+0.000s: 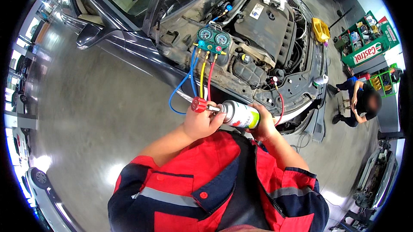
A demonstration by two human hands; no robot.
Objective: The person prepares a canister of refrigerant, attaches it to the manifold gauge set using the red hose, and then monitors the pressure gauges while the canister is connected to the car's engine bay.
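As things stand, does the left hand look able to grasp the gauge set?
Probably not yet: the left hand holds a red-knobbed valve at the can, though nothing seems to block its way to the gauge set.

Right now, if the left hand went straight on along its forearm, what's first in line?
Likely the white can in the right hand, at its silver end; the left hand, gripping the red-knobbed fitting, has its thumb touching or very near it. Depth is unclear.
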